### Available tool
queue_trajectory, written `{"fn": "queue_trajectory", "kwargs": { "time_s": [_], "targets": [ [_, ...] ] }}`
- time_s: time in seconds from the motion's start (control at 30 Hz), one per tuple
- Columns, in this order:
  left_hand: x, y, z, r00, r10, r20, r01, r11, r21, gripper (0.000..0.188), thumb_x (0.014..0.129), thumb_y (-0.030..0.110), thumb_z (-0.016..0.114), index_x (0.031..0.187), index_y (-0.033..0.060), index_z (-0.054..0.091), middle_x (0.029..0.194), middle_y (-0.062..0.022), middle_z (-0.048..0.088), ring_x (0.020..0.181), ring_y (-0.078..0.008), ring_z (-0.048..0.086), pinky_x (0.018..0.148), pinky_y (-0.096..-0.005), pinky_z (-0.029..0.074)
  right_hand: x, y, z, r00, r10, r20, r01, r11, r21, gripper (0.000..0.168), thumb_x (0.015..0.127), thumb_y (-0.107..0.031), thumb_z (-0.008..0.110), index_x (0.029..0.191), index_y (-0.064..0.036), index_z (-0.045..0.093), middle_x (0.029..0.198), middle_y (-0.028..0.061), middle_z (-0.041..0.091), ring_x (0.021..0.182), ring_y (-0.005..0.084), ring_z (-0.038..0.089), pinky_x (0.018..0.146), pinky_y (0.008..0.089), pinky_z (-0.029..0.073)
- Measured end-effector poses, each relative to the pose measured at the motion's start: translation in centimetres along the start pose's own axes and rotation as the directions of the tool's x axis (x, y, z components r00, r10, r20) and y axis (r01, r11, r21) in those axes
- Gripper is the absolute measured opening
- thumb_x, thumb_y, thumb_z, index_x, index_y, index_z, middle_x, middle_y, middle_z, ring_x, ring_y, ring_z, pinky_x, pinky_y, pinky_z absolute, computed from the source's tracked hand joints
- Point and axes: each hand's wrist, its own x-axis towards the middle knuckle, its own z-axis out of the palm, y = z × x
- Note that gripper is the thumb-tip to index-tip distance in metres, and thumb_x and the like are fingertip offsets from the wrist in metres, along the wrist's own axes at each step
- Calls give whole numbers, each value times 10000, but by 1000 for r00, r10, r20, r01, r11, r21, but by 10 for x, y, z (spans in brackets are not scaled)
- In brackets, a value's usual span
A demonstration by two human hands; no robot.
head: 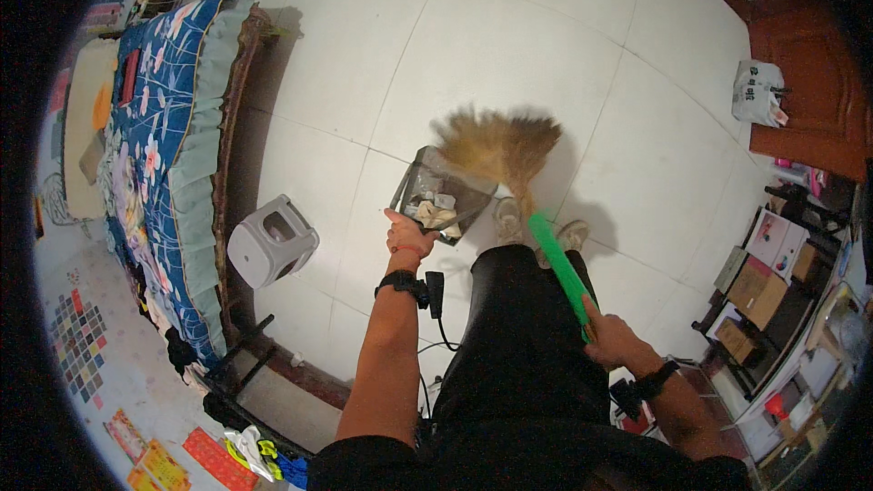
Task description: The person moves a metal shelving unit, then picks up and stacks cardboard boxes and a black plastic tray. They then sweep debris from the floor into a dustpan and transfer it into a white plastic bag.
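My left hand (411, 234) grips the near edge of a dark open waste container (472, 210) that stands on the tiled floor. Crumpled pale paper and other litter (436, 210) lie inside it. In my right hand (617, 339) is the green handle of a straw broom (560, 262). The broom's fanned bristles (505, 143) are blurred; they spread over the far side of the container and the floor beside it. My shoes (508, 221) show on both sides of the broom's neck.
A grey plastic stool (269, 242) stands to the left, near a bed with a blue floral cover (160, 88). At right are a white plastic bag (757, 92) by a wooden door (808, 82) and a rack with cardboard boxes (756, 292). Pale tiles (518, 20) stretch ahead.
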Motion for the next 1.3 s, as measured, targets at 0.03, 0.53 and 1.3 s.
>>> {"fn": "queue_trajectory", "kwargs": {
  "time_s": [0.03,0.53,1.3],
  "targets": [
    [2,-1,0,1000,6,2,-6,1000,1,1105,559,282,800,1277,-62,32,1043,-226,542,997,-342,522,875,-381,414,-8,5,-4,999,-20,34,21,1000,-10,932,665,-156,599,1378,-126,0,755,260,564,684,396,568,620,455,474],
    [-13,-33,-11,1000,-26,15,25,999,41,1119,589,352,774,1286,-74,9,1014,-199,582,974,-314,551,916,-398,317,-128,22,-76,902,99,-420,-5,976,219,856,633,-13,577,1375,-99,159,935,207,586,859,279,577,792,335,441],
    [-7,-67,3,998,-42,-40,45,997,69,1156,566,368,788,1306,-63,11,1045,-172,577,1015,-294,534,956,-392,281,-100,7,-77,999,51,3,-51,981,188,831,637,-97,620,1367,-165,229,968,190,591,825,247,582,777,301,446]
  ]
}}
